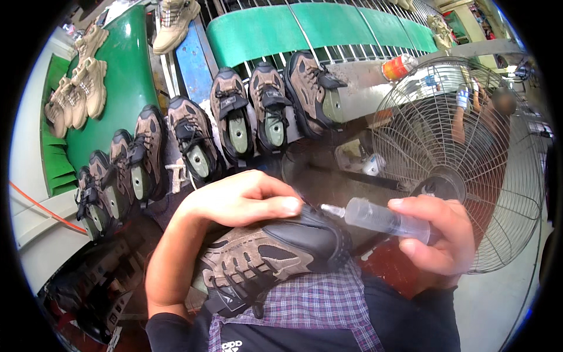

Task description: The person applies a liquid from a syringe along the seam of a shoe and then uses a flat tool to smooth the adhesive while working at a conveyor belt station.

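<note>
A brown and black lace-up shoe (258, 252) lies on its side across my lap, its black toe to the right. My left hand (243, 199) grips it from above, thumb stretched along the sole edge near the toe; the fingers behind are hidden. In my right hand (440, 234) is a clear plastic syringe (381, 218), wrapped by the fingers at its rear end. Its narrow nozzle points left, close to the shoe's sole edge by the toe. Whether nozzle and shoe touch, I cannot tell. A plaid apron (299, 299) lies under the shoe.
Several like shoes with green lasts (237, 126) stand in a curved row beyond my hands. Beige shoes (88, 88) sit on a green surface (126, 64) at the left. A large wire-caged fan (451, 158) stands close on the right. An orange and white can (399, 67) lies at the back.
</note>
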